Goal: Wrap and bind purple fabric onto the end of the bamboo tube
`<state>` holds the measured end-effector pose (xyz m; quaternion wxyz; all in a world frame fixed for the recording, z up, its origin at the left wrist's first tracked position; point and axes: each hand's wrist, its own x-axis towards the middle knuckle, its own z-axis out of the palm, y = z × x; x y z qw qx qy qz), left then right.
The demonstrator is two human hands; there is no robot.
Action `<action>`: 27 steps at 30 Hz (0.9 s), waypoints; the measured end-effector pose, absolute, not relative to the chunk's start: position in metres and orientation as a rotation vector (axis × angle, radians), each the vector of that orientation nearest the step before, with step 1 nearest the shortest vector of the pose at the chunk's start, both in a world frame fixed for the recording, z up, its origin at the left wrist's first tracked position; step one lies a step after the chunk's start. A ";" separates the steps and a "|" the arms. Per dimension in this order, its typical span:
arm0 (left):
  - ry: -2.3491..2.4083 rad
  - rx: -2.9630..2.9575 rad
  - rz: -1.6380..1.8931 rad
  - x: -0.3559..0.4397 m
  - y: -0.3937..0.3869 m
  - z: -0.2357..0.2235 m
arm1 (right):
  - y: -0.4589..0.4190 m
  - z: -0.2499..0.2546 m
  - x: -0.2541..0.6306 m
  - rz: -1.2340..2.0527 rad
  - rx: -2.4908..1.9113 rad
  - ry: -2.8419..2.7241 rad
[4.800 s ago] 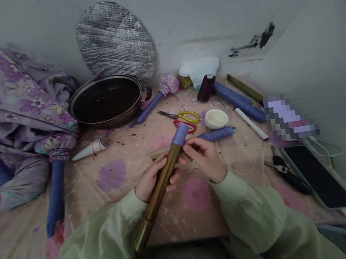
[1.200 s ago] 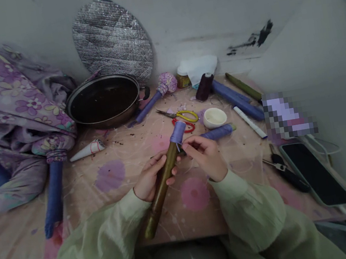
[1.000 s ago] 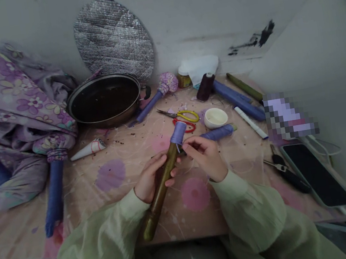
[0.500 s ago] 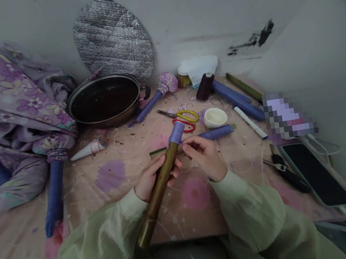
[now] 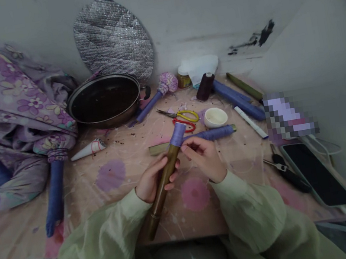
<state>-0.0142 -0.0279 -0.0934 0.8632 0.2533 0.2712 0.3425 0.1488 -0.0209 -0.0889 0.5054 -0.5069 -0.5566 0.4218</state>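
Left hand [image 5: 152, 181] closed firmly round a bamboo tube [image 5: 164, 179], which sits tilted over the table edge, upper end pointing away. Violet cloth wrap [image 5: 178, 135] covers that end. Right hand [image 5: 205, 159] in a narrow pinch just beside the wrap; cannot tell if it holds a thread. Steady grip keeps the wrap within easy reach. Just behind the tube: violet-wrapped rod [image 5: 216, 133]. Farther beyond it: yellow-handled scissors [image 5: 187, 116], white bowl [image 5: 215, 117], dark pan [image 5: 101, 78].
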 end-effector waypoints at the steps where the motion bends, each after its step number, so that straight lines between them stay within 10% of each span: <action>1: 0.578 0.548 0.721 -0.014 -0.028 -0.093 | -0.021 -0.089 0.149 1.014 -1.224 -1.344; 27: 0.557 0.552 0.809 -0.013 -0.027 -0.095 | -0.022 -0.088 0.149 0.995 -1.206 -1.342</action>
